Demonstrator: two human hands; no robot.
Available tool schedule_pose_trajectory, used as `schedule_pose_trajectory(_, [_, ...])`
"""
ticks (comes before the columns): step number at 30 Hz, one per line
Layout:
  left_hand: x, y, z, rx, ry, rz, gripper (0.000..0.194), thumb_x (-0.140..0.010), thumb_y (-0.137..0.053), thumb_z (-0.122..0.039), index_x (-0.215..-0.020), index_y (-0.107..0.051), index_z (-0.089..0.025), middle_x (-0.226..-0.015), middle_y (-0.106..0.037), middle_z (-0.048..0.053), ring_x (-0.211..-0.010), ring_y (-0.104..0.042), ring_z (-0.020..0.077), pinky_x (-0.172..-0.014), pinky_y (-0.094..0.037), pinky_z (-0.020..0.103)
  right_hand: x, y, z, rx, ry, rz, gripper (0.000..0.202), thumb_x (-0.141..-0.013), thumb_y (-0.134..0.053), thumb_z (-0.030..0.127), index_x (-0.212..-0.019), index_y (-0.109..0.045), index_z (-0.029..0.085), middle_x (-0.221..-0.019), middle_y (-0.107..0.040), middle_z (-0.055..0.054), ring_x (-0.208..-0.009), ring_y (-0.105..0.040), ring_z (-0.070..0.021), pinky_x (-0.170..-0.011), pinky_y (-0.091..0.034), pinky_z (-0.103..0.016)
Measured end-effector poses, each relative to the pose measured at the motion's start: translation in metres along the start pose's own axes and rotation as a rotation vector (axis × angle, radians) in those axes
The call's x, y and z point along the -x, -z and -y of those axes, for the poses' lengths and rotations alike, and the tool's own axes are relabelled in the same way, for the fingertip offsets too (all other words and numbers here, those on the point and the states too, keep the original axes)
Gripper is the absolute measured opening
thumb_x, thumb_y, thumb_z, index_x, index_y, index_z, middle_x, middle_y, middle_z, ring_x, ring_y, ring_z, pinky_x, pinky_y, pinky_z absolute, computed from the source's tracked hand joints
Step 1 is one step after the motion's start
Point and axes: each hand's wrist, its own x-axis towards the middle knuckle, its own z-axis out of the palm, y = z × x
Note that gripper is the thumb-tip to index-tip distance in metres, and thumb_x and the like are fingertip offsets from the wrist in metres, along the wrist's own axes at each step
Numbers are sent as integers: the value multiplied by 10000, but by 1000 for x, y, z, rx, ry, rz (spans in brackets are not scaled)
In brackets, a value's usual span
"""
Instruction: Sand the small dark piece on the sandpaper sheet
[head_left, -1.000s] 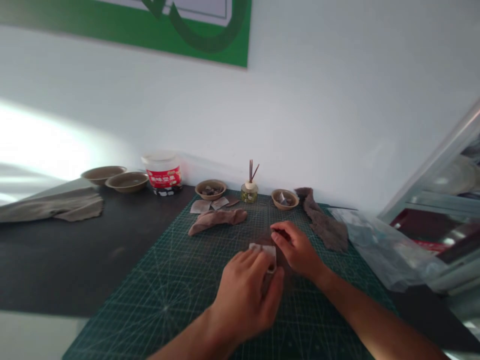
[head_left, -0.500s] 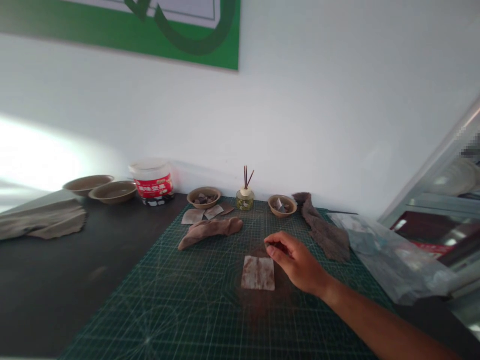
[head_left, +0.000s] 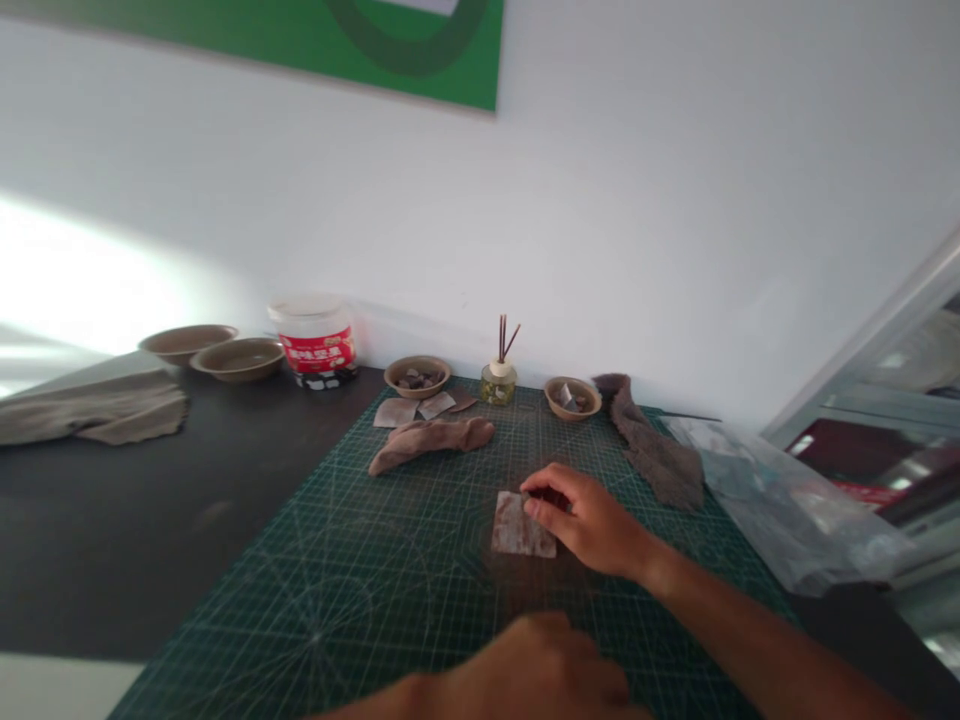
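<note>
My right hand (head_left: 589, 520) is closed in a pinch at the top right corner of a pale square piece (head_left: 517, 530) smeared with brown. A small dark piece (head_left: 525, 498) shows between its thumb and fingertips; its kind is hard to make out. The square lies flat on a green cutting mat (head_left: 360, 560) with brownish stains around it. My left hand (head_left: 536, 665) reaches in from the bottom edge, blurred, back of the hand up. Its fingers are too smeared and cut off to read.
Behind the square lie a crumpled brown cloth (head_left: 431, 443) and several flat pieces (head_left: 396, 412). Along the wall stand a bowl of stones (head_left: 418, 392), a reed diffuser (head_left: 498, 385), another bowl (head_left: 572, 412) and a tub (head_left: 315, 345). Right are a dark cloth (head_left: 660, 460) and plastic bag (head_left: 787, 510).
My left hand has come into view from the bottom. My right hand has moved from beyond the square's corner to over its top right part. The view has shifted slightly.
</note>
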Motion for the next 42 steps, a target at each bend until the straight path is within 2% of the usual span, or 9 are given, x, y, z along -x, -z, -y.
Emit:
schedule_pose_trajectory(3, [11,71,46,-6,398,123,116,-889,-654,-342,-871,-652,-227,-882,-701,11,-785,-660,203,-657,-452,307,5,-1,-1,93,-5,54,91,-936,-655,253,-1009,-697,217,-942,-663,-9,-851,-616,-158,-742,-453,-280])
schedule_pose_trajectory(4, [15,87,61,-16,500,118,71,-881,-647,-284,-907,-668,-222,-918,-699,27,-852,-664,225,-738,-470,332,6,-1,0,126,-6,65,73,-927,-667,242,-986,-697,212,-921,-652,-7,-834,-608,-156,-730,-445,-278])
schedule_pose_trajectory(6, [22,101,88,58,544,81,229,-829,-716,-304,-1037,-665,-225,-1043,-679,34,-1017,-630,248,-917,-456,373,8,-3,0,183,0,82,77,-910,-683,209,-986,-694,209,-917,-641,-9,-844,-603,-159,-738,-442,-276])
schedule_pose_trajectory(8, [27,98,106,140,530,91,358,-800,-755,-366,-1120,-652,-245,-1077,-654,20,-1066,-601,243,-975,-428,374,7,-6,2,235,12,96,120,-899,-697,199,-1018,-688,212,-957,-648,-18,-895,-606,-171,-773,-447,-284])
schedule_pose_trajectory(11, [34,81,116,127,520,97,326,-829,-717,-406,-1105,-661,-243,-1041,-628,20,-1050,-579,233,-1003,-402,385,1,-9,2,349,29,96,113,-900,-714,252,-991,-669,201,-971,-656,-32,-939,-604,-197,-809,-444,-311])
schedule_pose_trajectory(18, [48,62,115,18,463,58,260,-817,-711,-360,-1028,-651,-219,-1071,-581,42,-1056,-517,251,-985,-397,431,-8,-16,-6,529,-21,114,233,-850,-770,377,-867,-623,198,-920,-631,-37,-882,-589,-218,-767,-457,-336])
schedule_pose_trajectory(21, [52,58,113,15,475,34,293,-813,-705,-348,-1069,-638,-222,-1113,-568,54,-1049,-508,254,-960,-412,431,-7,-14,-4,473,8,108,198,-855,-749,310,-980,-634,209,-993,-629,-42,-944,-592,-218,-840,-476,-348])
schedule_pose_trajectory(28, [55,52,110,54,473,30,399,-827,-696,-418,-1174,-625,-236,-1212,-553,68,-1124,-480,291,-1029,-368,481,-5,-10,-9,436,124,187,37,-943,-605,182,-953,-631,207,-951,-626,-42,-920,-573,-209,-849,-482,-371])
schedule_pose_trajectory(42, [54,54,113,119,533,36,489,-819,-709,-478,-1223,-591,-230,-1205,-556,62,-1118,-484,283,-1028,-382,468,3,-16,-11,339,197,222,166,-1002,-520,173,-1006,-679,222,-1032,-680,-75,-929,-656,-202,-842,-562,-354])
